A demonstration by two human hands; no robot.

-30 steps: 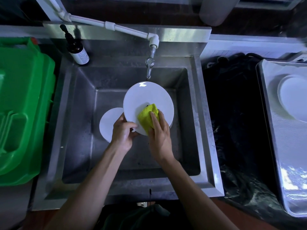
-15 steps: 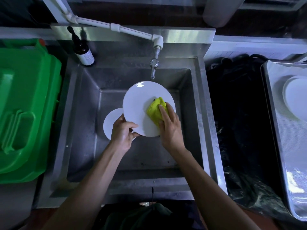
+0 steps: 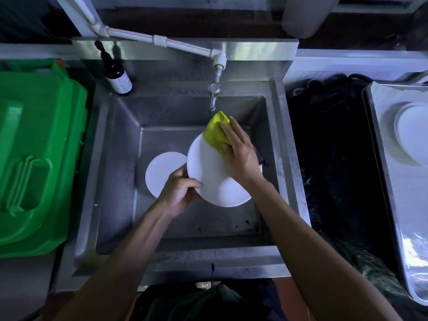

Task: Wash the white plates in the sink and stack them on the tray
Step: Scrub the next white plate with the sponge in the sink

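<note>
Plate (image 3: 215,179), white and round, held tilted over the sink (image 3: 120,172) basin between two hands. Left hand (image 3: 179,193): fingers curled round the plate's left edge, thumb lying on its upper face, the other fingers hidden beneath. Right hand (image 3: 239,156): fingers straight and close together, pressing a yellow cloth (image 3: 216,130) flat against the plate's upper right rim; part of the cloth juts past the rim toward the tap. Both forearms enter from the bottom of the view and converge on the plate.

Second plate (image 3: 162,172): white, lying in the basin just left of the held one, its right edge hidden behind the held plate and the left hand.

Tap (image 3: 214,97): metal spout hanging just above the cloth's far tip, fed by a white pipe (image 3: 159,40) that runs across the back wall. Whether water flows cannot be told.

Bottle (image 3: 117,75): dark, with a pump top and a pale label, standing upright on the sink's back left corner.

Bin (image 3: 34,158): green plastic, just left of the sink.

Tray (image 3: 384,144): metal, well apart to the right of the sink, cut off by the picture's edge, with one white plate (image 3: 414,130) lying on it. Dark, glossy material fills the gap between sink and tray.
</note>
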